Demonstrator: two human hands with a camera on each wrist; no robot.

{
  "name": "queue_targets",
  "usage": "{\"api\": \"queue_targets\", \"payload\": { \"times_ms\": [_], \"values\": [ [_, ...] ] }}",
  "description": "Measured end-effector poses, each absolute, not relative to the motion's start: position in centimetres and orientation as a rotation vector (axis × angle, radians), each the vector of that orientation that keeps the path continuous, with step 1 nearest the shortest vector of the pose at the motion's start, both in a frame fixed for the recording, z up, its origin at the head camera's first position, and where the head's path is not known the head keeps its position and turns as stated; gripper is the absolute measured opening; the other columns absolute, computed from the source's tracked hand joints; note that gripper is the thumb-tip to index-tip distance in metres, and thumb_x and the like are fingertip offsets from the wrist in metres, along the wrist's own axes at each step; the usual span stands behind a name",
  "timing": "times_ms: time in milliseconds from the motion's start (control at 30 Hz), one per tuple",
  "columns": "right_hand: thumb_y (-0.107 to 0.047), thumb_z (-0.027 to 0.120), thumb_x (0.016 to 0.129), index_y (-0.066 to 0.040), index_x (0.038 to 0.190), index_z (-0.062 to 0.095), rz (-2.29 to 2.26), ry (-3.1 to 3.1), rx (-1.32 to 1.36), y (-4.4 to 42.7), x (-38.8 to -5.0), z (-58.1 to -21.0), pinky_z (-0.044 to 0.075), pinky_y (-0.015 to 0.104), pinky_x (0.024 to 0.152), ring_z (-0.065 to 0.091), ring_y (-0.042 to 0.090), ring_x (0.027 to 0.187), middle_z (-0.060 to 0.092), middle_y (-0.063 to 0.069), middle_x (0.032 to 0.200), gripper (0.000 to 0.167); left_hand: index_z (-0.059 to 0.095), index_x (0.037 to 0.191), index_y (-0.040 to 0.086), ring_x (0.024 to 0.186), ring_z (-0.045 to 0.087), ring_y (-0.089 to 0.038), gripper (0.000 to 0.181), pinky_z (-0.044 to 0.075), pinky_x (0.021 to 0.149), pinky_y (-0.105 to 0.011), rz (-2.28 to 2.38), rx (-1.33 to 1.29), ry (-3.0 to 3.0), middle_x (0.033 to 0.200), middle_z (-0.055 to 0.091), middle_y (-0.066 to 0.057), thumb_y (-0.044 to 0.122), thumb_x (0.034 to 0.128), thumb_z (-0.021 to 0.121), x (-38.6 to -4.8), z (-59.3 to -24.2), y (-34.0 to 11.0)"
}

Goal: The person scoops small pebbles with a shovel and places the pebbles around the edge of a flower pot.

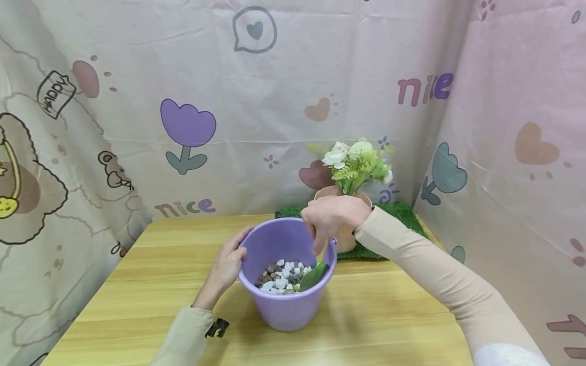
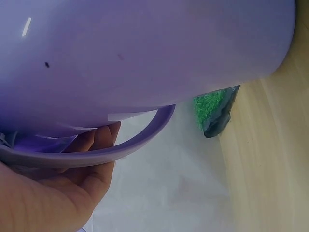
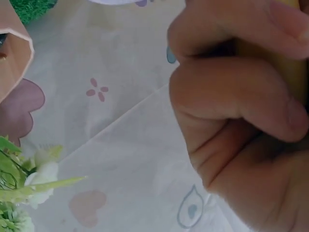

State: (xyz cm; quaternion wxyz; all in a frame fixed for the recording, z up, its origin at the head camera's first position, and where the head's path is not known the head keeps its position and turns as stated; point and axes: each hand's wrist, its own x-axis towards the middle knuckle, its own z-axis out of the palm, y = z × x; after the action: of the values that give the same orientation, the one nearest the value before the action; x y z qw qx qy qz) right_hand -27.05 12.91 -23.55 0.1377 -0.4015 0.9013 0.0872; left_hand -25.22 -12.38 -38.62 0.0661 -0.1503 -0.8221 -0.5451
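Observation:
A lilac bucket (image 1: 288, 311) stands on the wooden table, with white, grey and brown pebbles (image 1: 281, 277) inside. My left hand (image 1: 227, 263) grips its rim on the left side; in the left wrist view the fingers (image 2: 99, 179) curl under the bucket's carrying handle (image 2: 140, 139). Above the right side of the rim, my right hand (image 1: 336, 213) holds a small trowel with a yellow handle (image 3: 292, 72) and a green blade (image 1: 313, 277). That blade points down into the bucket, against the pebbles at the right wall.
Behind my right hand, a peach flowerpot (image 1: 346, 239) stands on a green turf mat (image 1: 405, 213), partly hidden. White and green flowers (image 1: 359, 160) rise from behind the hand. A printed cloth (image 1: 274, 101) hangs around the wooden table (image 1: 151, 274).

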Motion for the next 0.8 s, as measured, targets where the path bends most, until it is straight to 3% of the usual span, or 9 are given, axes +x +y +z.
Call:
{"api": "queue_targets", "payload": {
  "times_ms": [133, 200, 300, 600, 800],
  "values": [
    [-0.039, 0.084, 0.071, -0.029, 0.053, 0.068, 0.3, 2.586, -1.136, 12.5, -26.7, -22.6, 0.04, 0.017, 0.048, 0.044, -0.001, 0.05, 0.055, -0.018, 0.051, 0.026, 0.044, 0.148, 0.01, 0.134, 0.047, -0.036, 0.07, 0.038, 0.112, -0.051, -1.646, -0.453, -2.476, 0.149, 0.047, -0.015, -0.004, 0.0793, 0.043, -25.3, -38.7, -12.4],
    [-0.04, 0.084, 0.07, -0.032, 0.059, 0.072, 0.34, 2.598, -1.1, 12.0, -26.5, -22.3, 0.046, 0.02, 0.053, 0.053, 0.0, 0.057, 0.064, -0.018, 0.061, 0.018, 0.044, 0.148, 0.01, 0.133, 0.048, -0.036, 0.071, 0.037, 0.112, -0.051, -1.647, -0.45, -2.472, 0.149, 0.047, -0.015, -0.004, 0.0789, 0.043, -25.3, -38.7, -12.5],
    [-0.037, 0.087, 0.068, -0.032, 0.064, 0.072, 0.381, 2.603, -1.063, 11.2, -26.4, -22.3, 0.05, 0.022, 0.056, 0.058, 0.002, 0.064, 0.066, -0.019, 0.068, 0.016, 0.044, 0.148, 0.01, 0.132, 0.049, -0.035, 0.07, 0.038, 0.111, -0.051, -1.651, -0.449, -2.462, 0.149, 0.048, -0.015, -0.005, 0.0789, 0.043, -25.3, -38.7, -12.5],
    [-0.032, 0.09, 0.064, -0.028, 0.07, 0.073, 0.505, 2.693, -0.995, 10.3, -26.3, -24.1, 0.054, 0.026, 0.065, 0.063, 0.011, 0.074, 0.066, -0.014, 0.073, 0.019, 0.045, 0.147, 0.008, 0.132, 0.049, -0.035, 0.069, 0.038, 0.11, -0.051, -1.646, -0.466, -2.451, 0.148, 0.049, -0.016, -0.005, 0.0788, 0.042, -25.3, -38.8, -12.4],
    [-0.032, 0.091, 0.062, -0.027, 0.065, 0.07, 0.442, 2.813, -1.058, 11.2, -26.6, -25.1, 0.054, 0.027, 0.064, 0.063, 0.012, 0.069, 0.065, -0.014, 0.07, 0.022, 0.044, 0.147, 0.007, 0.132, 0.049, -0.036, 0.069, 0.038, 0.111, -0.051, -1.65, -0.471, -2.447, 0.148, 0.048, -0.017, -0.005, 0.0788, 0.042, -25.3, -38.8, -12.3]
  ]
}}
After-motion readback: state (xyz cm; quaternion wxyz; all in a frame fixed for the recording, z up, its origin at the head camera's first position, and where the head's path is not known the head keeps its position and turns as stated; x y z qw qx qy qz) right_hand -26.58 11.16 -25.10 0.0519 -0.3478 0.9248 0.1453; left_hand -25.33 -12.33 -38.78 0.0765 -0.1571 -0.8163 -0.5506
